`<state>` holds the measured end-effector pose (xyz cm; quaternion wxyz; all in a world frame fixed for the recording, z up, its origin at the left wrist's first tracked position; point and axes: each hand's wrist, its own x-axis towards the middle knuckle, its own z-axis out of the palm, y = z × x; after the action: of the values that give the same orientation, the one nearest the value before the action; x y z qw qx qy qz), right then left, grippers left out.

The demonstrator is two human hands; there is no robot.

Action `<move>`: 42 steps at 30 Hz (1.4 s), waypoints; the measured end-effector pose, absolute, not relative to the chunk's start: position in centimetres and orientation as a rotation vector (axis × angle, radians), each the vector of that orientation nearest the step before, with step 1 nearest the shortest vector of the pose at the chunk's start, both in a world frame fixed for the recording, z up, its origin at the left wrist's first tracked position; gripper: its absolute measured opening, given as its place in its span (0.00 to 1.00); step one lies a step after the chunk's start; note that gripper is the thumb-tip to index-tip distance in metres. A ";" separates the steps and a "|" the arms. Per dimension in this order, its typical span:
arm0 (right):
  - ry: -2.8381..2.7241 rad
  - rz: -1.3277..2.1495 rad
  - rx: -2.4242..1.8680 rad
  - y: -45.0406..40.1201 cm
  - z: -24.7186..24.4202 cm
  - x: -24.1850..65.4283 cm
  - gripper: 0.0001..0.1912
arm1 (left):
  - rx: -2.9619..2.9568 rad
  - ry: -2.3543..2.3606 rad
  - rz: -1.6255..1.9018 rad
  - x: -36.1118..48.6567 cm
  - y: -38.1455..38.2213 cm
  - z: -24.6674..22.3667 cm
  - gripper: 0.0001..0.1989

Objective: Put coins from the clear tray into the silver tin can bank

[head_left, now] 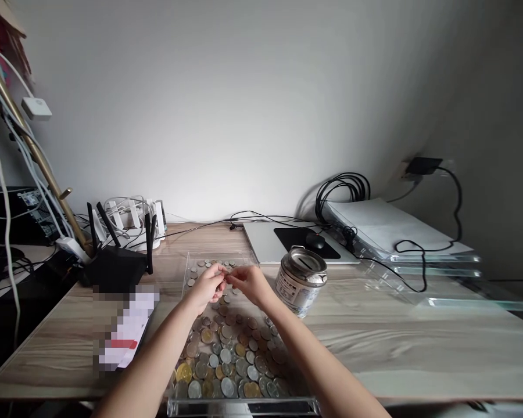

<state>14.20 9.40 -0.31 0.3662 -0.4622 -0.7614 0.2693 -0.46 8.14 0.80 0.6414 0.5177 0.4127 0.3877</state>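
My left hand [210, 285] and my right hand [249, 282] meet over a clear plastic tray [261, 407], fingertips pinched together. Whatever lies between those fingertips is too small or hidden to make out. Many loose coins [227, 355], silver, gold and copper in colour, cover the near part of the tray. Smaller groups of silver coins [207, 264] lie toward its far end, partly behind my hands. Just right of my right hand stands a tin money box [300, 281], with a slot in its metal lid and a printed label.
Left of the tray are a phone [131, 334], partly pixelated, and a black router [117, 267]. Behind the tin lie a silver laptop [265, 241], a black mouse [315, 240] and cables. Clear shelves with paper [396, 226] stand at right.
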 end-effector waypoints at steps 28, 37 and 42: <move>-2.013 0.010 -1.399 4.1 5.2 16.0 0.10 | 1.108 0.903 0.836 -0.8 8.4 0.5 0.04; -1.935 0.267 -1.163 7.3 1.9 14.5 0.08 | 0.937 0.861 0.972 -1.0 8.9 0.3 0.08; -1.584 -0.234 -1.353 5.2 5.6 20.0 0.11 | 0.850 0.824 0.956 -1.1 8.5 1.1 0.15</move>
<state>20.00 5.20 5.63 0.4990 -0.5594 -0.6548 -0.0966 -1.05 8.51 1.14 0.7241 0.3852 0.3736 0.4333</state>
